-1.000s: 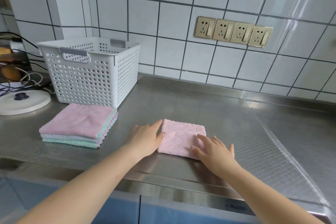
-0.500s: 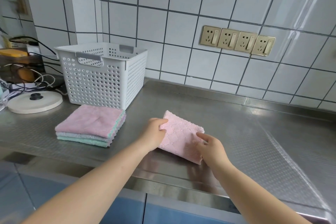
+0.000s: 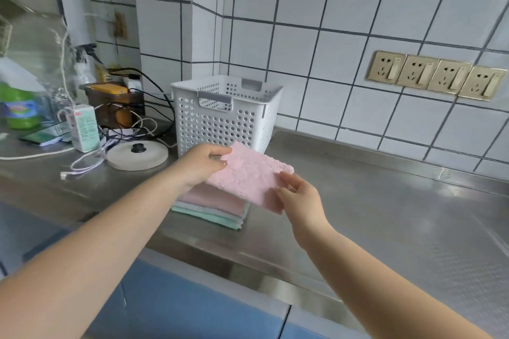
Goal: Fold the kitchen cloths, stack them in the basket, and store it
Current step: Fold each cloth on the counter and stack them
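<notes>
A: Item one, nearest the camera?
B: Two bare forearms, entering from the lower left and lower right of the frame, crossing the blue cabinet fronts [image 3: 176, 308] below the surface [image 3: 371, 215].

A: Item two, the hands?
B: Left hand [image 3: 203, 164], centre frame: fingers curled, thumb on top, pinching the left edge of the folded pink cloth [image 3: 249, 176]. Right hand [image 3: 298, 195], just right of centre: thumb and fingers pinching the cloth's lower right corner, remaining fingers loosely bent. The hands are apart, one at each end of the cloth.

A: Item three, the cloth itself?
B: Pink, textured, folded flat, held in the air and tilted, above the stack of folded cloths [image 3: 212, 208].

A: The stack?
B: Resting on the surface, centre frame; pink layers on top, pale and green layers beneath. Partly hidden by the held cloth and the left wrist.

A: Further back?
B: White perforated basket [image 3: 220, 118] with grey handles, standing on the surface just behind the stack; no contents can be seen from this angle. Left of it: a round white lid [image 3: 137, 155] with a black knob, a small carton [image 3: 84, 128], tangled cables [image 3: 132, 126], and a green bottle [image 3: 19, 110] at the far left.

A: Farthest?
B: White tiled wall; a row of four gold sockets [image 3: 435, 78] at the upper right.
</notes>
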